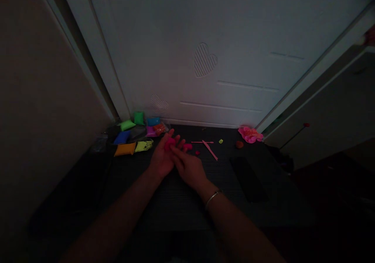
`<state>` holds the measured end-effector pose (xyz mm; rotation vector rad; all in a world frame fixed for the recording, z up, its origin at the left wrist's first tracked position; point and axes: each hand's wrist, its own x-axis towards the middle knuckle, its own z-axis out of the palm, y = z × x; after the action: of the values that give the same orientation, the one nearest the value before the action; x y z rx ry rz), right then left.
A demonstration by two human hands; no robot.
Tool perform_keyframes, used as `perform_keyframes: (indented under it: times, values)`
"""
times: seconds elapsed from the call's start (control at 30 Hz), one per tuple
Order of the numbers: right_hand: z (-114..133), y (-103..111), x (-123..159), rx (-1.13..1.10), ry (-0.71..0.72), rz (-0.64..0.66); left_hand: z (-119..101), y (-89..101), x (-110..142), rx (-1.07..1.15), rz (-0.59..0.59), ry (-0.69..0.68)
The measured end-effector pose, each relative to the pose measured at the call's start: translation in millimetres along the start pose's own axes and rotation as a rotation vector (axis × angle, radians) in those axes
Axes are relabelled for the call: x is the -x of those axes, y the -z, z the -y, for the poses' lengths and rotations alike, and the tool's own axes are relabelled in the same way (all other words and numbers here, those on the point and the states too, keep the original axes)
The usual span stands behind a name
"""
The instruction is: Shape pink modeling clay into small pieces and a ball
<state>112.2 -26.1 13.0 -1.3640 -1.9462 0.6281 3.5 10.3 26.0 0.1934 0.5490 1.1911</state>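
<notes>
A lump of bright pink modelling clay (169, 143) rests on the fingers of my left hand (163, 157), which is turned palm up with its fingertips pointing away. My right hand (189, 168), with a bracelet at the wrist, reaches across and presses its fingers against that lump. Just beyond my right fingers lies another pink clay piece (188, 146), and a small pink bit (197, 153) is beside it. Two slim pink modelling tools, one straight (202, 142) and one wider (210, 150), lie to the right. The scene is dim, so finger contact is partly hard to see.
Coloured clay packets, among them an orange one (125, 150) and a green one (138, 118), lie at the back left of the dark table (187, 212). On the right are a yellow bit (220, 141), a brownish ball (239, 144), a pink flower-like piece (250, 134) and a dark flat object (249, 179).
</notes>
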Motion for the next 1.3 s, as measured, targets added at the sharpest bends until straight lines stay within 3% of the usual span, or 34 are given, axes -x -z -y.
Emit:
perform_keyframes:
  times: [0.1, 0.23, 0.43, 0.7, 0.8, 0.87, 1.0, 1.13, 1.3]
  values:
    - [5, 2, 2, 0.302, 0.052, 0.04, 0, -0.9, 1, 0.003, 0.003, 0.02]
    - [10, 4, 3, 0.471, 0.03, 0.072, 3, -3.2, 3, -0.008, -0.072, 0.037]
    - [11, 2, 4, 0.471, 0.037, 0.107, 5, -2.8, 0, -0.03, -0.178, 0.035]
    - [11, 1, 4, 0.5, 0.006, 0.096, 5, -3.3, 1, -0.037, -0.162, 0.114]
    - [9, 4, 4, 0.409, 0.042, 0.065, 5, -2.5, -1, -0.038, -0.159, 0.123]
    - [6, 7, 3, 0.262, 0.069, -0.024, 4, -1.0, -2, -0.029, -0.117, 0.141]
    - [-2, 12, -2, 0.049, -0.012, -0.235, 7, -0.1, -1, -0.02, 0.01, 0.226]
    - [-9, 15, -8, 0.015, -0.042, -0.282, 15, -1.7, 2, -0.114, 0.043, 0.311]
    - [-17, 18, -11, 0.064, -0.027, -0.205, 19, 2.0, -1, -0.297, -0.026, -0.001]
